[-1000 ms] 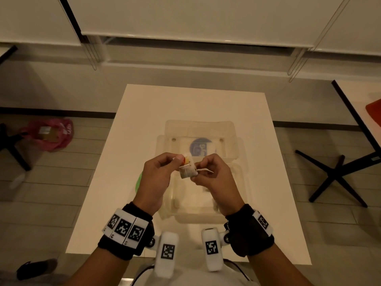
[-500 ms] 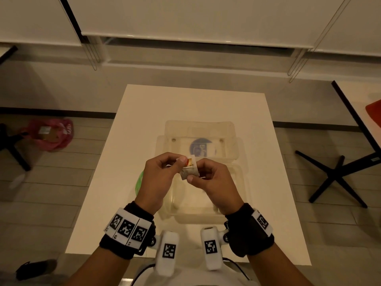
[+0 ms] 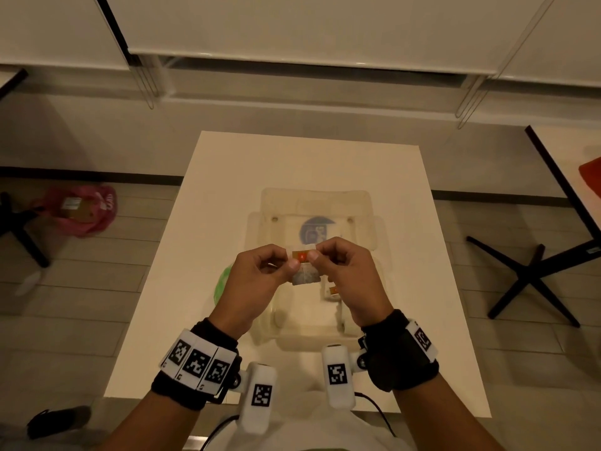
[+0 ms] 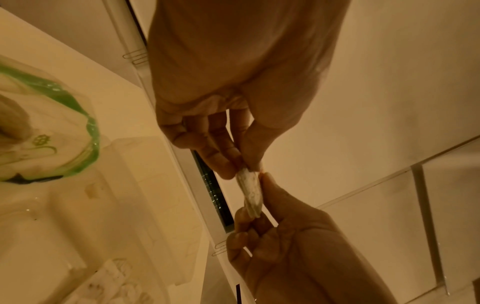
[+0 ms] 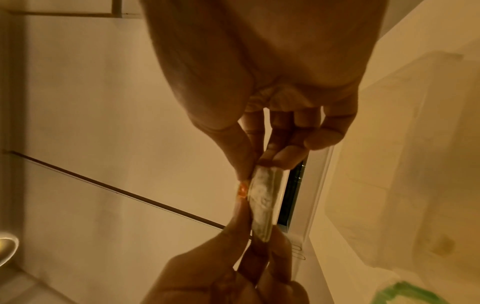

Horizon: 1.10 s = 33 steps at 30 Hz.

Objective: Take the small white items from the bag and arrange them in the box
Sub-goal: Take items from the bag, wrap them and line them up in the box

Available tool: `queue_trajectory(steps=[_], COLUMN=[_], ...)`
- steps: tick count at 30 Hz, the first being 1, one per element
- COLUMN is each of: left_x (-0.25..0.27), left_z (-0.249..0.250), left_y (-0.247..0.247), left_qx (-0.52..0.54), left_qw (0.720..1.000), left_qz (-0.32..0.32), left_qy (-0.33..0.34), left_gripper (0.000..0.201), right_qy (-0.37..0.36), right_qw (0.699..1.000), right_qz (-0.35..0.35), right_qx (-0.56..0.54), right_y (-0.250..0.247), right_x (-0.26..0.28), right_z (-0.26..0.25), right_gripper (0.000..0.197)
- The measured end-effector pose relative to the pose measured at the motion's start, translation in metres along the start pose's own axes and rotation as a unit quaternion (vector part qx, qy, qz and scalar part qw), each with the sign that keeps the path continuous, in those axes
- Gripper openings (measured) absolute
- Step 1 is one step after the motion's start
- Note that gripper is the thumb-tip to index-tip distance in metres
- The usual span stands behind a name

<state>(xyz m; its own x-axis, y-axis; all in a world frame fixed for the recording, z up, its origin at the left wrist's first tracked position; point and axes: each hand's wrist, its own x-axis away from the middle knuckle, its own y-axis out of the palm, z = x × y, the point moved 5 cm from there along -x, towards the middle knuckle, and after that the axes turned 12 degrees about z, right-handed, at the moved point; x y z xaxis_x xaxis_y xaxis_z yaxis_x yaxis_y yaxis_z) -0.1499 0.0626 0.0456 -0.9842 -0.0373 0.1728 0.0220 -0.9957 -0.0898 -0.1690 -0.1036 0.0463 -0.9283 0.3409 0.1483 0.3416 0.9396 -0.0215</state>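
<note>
— Where are your arms?

— You hold both forearms raised over the near part of the white table [image 3: 227,177], wrists level, the two hands meeting at the middle above the clear plastic box [image 3: 292,333].

— And the hands themselves?

— Your left hand [image 3: 257,281] has its fingers curled, thumb and forefinger pinching one end of the small white item [image 3: 305,275]. Your right hand [image 3: 344,275] is curled the same way and pinches the other end, so the item hangs between both hands above the box, touching nothing else. It carries an orange tag [image 3: 300,255] at its top edge (the wrist views show the packet edge-on, thin and pale).

— The rest of the items?

— One more white item [image 3: 332,291] lies inside the box, partly hidden by your right hand. The bag [image 3: 222,281], clear with a green rim, sits on the table just left of the box, mostly behind your left hand.

— The room?

— Pale plank floor, a pink bag [image 3: 81,213] on it at the left, a black table base [image 3: 533,275] at the right.
</note>
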Motion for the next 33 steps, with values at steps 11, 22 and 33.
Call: queue_trajectory(steps=[11,22,33], left_x=[-0.002,-0.005,-0.001], left_z=[0.003,-0.002,-0.044], left_y=[0.001,0.002,-0.011], left_qx=[0.011,-0.021,-0.232], left_qw=[1.0,1.0,0.968], left_qz=[-0.024,0.009,-0.09], left_qy=[-0.012,0.02,0.026], left_gripper=[0.005,0.007,0.003], right_qy=[-0.005,-0.067,-0.085], right_qw=[0.999,0.983,0.913], right_qz=[0.01,-0.005,-0.059], right_qx=[0.038,0.172,0.395], right_y=[-0.003,-0.005,-0.024], right_x=[0.0,-0.004,-0.043], right_z=[-0.004,-0.013,0.021], right_gripper=[0.007,0.006,0.005])
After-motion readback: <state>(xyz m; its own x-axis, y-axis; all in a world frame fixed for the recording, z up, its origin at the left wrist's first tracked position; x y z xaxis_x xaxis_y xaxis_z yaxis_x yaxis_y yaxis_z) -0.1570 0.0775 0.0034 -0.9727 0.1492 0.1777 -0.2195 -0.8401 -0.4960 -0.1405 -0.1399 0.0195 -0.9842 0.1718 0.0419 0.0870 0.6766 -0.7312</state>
